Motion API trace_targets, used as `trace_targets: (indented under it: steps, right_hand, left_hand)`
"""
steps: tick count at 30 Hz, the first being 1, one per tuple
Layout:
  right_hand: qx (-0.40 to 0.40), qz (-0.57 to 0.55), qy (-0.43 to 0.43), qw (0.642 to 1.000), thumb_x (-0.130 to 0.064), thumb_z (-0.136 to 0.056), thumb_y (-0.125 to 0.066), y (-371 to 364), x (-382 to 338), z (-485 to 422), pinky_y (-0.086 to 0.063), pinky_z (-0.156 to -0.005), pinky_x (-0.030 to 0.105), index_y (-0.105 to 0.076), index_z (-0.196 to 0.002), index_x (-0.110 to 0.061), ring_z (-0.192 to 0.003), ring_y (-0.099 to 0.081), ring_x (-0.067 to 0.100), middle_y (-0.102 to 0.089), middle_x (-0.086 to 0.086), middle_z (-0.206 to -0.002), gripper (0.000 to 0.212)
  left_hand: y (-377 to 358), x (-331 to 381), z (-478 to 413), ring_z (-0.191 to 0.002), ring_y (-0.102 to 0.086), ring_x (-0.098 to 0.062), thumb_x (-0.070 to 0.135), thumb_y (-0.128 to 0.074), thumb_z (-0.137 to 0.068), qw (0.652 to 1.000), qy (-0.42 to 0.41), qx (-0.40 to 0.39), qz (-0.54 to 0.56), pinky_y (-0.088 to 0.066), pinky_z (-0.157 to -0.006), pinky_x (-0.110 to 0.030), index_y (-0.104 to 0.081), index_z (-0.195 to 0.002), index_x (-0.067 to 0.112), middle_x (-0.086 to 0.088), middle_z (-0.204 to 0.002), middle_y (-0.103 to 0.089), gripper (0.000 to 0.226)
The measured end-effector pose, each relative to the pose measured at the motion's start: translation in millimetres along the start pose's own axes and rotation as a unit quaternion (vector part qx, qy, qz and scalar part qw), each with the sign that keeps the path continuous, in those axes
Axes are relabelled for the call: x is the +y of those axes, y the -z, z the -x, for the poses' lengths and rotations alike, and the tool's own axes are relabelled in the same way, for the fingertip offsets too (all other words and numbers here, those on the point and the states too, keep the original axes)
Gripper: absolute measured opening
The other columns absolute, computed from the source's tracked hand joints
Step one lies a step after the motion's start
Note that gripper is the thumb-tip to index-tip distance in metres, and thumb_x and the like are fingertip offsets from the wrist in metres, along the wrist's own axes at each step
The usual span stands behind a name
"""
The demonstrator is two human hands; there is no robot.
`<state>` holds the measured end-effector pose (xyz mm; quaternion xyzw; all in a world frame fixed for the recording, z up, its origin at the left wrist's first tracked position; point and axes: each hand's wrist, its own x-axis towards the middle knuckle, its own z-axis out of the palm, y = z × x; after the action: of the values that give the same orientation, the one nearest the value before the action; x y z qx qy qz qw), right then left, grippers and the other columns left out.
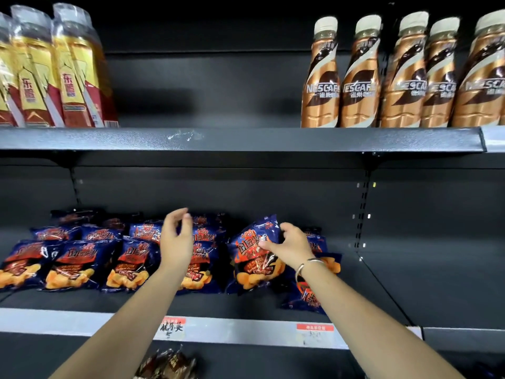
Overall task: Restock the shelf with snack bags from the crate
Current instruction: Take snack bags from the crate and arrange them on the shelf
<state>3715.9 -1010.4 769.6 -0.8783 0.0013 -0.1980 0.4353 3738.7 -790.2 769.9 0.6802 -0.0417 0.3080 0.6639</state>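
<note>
The right hand [289,244] is gripping a dark blue snack bag [254,255], fingers curled round its upper edge, holding it tilted on the lower shelf [246,302] beside rows of matching bags [73,266]. The left hand [176,242] is hovering above them, fingers loosely curled and holding nothing. Bottles reading "NESCAFE" [358,86] are standing on the upper shelf.

Dark metal shelf [246,305] — blue snack bags [73,266] lying in rows across its left and middle, right end bare.
</note>
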Motion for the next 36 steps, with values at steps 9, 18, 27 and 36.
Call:
trace_targets:
  steps: [9,18,27,36]
  right_hand:
    - [0.076,-0.013,-0.084,0.993,-0.026,-0.078,-0.074,-46.4,12.4,30.8,-0.046,-0.080,0.026,-0.038,-0.124,-0.011,-0.096,-0.059,0.020,-0.060,0.002,-0.097,0.060]
    - [0.126,0.143,-0.046,0.981,-0.042,-0.081,-0.066,-64.8,20.0,43.9,-0.036,-0.105,0.035,-0.018,-0.146,-0.012,-0.125,-0.041,0.027,-0.044,0.010,-0.135,0.086]
    - [0.136,0.159,-0.040,0.977,-0.042,-0.083,-0.063,-64.2,26.3,50.2,-0.042,-0.099,0.032,-0.021,-0.145,-0.015,-0.124,-0.041,0.025,-0.040,0.008,-0.132,0.080]
    - [0.264,0.120,0.012,0.957,-0.025,-0.092,-0.048,-11.0,33.8,63.3,-0.044,-0.088,0.035,-0.048,-0.122,-0.010,-0.105,-0.051,0.026,-0.052,0.009,-0.113,0.034]
  left_hand:
    - [32.2,-39.6,-11.6,-0.121,-0.047,-0.022,0.022,-0.041,-0.098,0.995,0.033,0.092,-0.015,-0.038,-0.104,-0.038,-0.050,-0.122,0.018,-0.007,-0.129,-0.051,0.027]
    - [35.8,-52.6,-0.5,-0.120,-0.044,-0.013,0.016,-0.039,-0.098,0.996,0.033,0.080,0.000,-0.032,-0.097,-0.025,-0.047,-0.125,0.015,-0.002,-0.129,-0.048,0.028]
    - [23.5,-56.6,8.5,-0.119,-0.047,-0.017,0.014,-0.038,-0.098,0.997,0.039,0.067,0.000,-0.034,-0.097,-0.026,-0.049,-0.121,0.017,-0.005,-0.128,-0.050,0.026]
    - [-27.8,-26.2,40.1,-0.103,-0.048,-0.008,0.007,-0.038,-0.097,0.999,-0.025,-0.017,0.036,-0.035,-0.086,-0.007,-0.052,-0.118,0.010,-0.001,-0.115,-0.050,0.026]
